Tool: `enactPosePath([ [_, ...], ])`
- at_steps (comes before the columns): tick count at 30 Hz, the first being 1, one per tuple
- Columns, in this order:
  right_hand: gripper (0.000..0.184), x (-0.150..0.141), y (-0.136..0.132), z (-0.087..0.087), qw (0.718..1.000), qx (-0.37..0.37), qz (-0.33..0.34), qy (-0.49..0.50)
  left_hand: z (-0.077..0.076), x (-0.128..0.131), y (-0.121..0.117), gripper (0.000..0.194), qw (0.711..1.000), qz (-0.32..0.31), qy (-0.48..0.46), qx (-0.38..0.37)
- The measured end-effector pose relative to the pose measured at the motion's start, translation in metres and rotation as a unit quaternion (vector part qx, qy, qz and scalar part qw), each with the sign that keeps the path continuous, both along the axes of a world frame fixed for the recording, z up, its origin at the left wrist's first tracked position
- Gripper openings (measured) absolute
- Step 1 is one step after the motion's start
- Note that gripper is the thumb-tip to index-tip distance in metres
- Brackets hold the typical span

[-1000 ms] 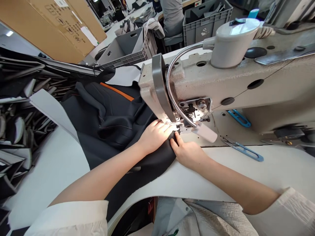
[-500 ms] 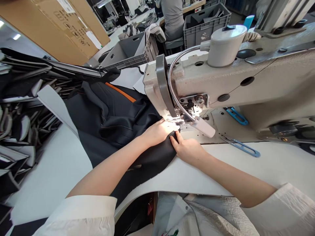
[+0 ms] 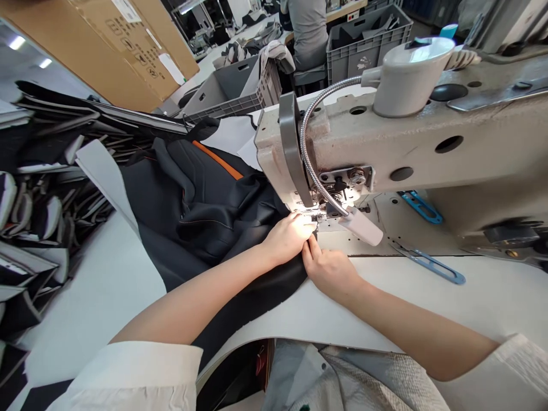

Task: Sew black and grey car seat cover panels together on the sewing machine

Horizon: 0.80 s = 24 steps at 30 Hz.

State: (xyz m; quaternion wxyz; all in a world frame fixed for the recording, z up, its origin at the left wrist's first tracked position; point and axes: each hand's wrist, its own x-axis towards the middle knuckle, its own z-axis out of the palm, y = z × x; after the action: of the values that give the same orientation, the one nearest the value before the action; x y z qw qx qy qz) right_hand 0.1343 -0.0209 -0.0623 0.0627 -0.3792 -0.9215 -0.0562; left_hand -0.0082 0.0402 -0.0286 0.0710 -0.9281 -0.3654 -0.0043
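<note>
A black fabric piece with an orange strip lies bunched left of the sewing machine. Close by the lit needle area, my left hand presses on the fabric, its fingers bent together at the edge. My right hand pinches the fabric's right edge just in front of the presser foot, thumb and forefinger touching it. The two hands nearly meet. A lamp on a bent metal hose shines on the spot. The needle itself is mostly hidden.
Two blue thread snips lie on the right, one on the machine bed, another near the table edge. Stacked black and grey pieces crowd the left. Behind are a cardboard box, grey crates and a seated person.
My right hand has drawn in closer to my left hand, its fingers now more closed on the fabric edge. The whole view has shifted slightly.
</note>
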Motion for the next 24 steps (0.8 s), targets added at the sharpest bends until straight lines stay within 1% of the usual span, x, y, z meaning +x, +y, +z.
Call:
enactPosePath([
  [3,0.050,0.0010,0.0039,-0.0028,1.000,0.021,-0.001,-0.002,-0.0018,0.0032,0.0004,0.019,0.999,0.019,0.034,0.001],
  [6,0.049,0.0016,0.0041,-0.0027,0.999,0.038,-0.013,-0.002,-0.0015,0.0048,-0.0010,0.018,0.998,0.033,0.044,0.008],
  [12,0.047,0.0012,0.0047,0.0016,0.999,0.023,-0.025,-0.012,-0.0024,0.0051,-0.0010,0.018,0.998,0.039,0.051,0.007],
  [18,0.048,0.0008,0.0048,0.0012,0.999,0.003,-0.047,0.000,-0.0047,0.0063,0.0012,0.018,0.998,0.042,0.050,0.010],
  [24,0.047,0.0004,0.0037,0.0017,0.998,-0.001,-0.055,-0.012,-0.0074,0.0030,0.0033,0.019,0.999,0.016,0.038,0.030],
])
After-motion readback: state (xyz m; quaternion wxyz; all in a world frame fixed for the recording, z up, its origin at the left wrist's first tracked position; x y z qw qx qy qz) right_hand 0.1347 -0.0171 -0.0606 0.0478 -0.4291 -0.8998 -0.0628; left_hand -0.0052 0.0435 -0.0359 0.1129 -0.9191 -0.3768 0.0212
